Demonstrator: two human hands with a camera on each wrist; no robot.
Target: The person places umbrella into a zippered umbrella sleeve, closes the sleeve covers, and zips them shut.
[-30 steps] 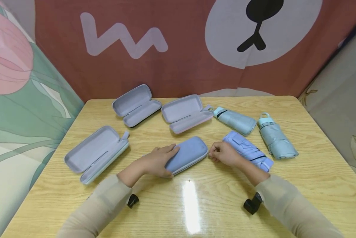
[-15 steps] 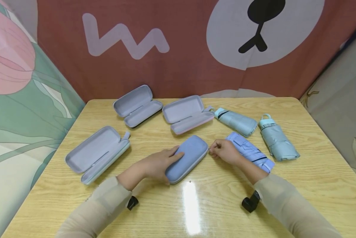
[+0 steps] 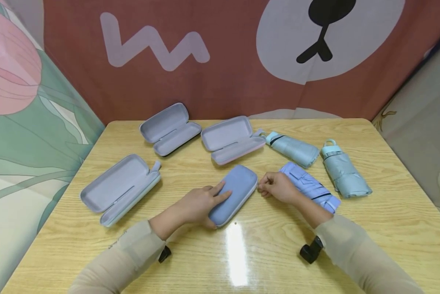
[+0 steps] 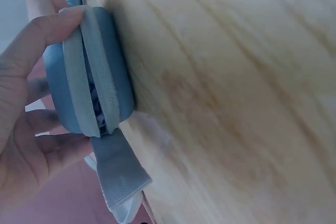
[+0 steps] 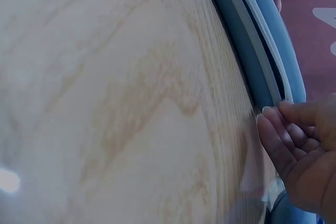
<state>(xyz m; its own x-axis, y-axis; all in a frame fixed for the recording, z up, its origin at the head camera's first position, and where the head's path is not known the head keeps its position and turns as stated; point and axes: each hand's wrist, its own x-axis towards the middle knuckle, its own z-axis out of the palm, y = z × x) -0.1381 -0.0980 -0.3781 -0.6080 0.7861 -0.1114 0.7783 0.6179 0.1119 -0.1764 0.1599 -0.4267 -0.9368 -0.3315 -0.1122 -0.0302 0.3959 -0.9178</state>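
A blue zip case [image 3: 236, 192] lies lid-up in the middle of the table, angled away to the right. My left hand [image 3: 201, 204] grips its near left end, fingers spread over the top and thumb down at the edge. In the left wrist view, the zipper gapes at that end beside a grey fabric tab [image 4: 122, 171]. At the far right corner, my right hand [image 3: 276, 188] pinches at the zipper line; the zipper pull is hidden in its fingertips. A folded periwinkle umbrella [image 3: 308, 185] lies just beyond that hand.
Open zip cases with grey linings stand at the left [image 3: 118, 188], back left [image 3: 172, 130] and back middle [image 3: 232, 141]. Two folded grey-green umbrellas, one lying sideways [image 3: 293, 150] and one pointing forward [image 3: 345, 173], occupy the right back. A curtain hangs behind the table.
The blue case has turned, its near end swinging toward me. My left hand has shifted its grip, with fingers now further across the top. My right hand stays at the far corner.
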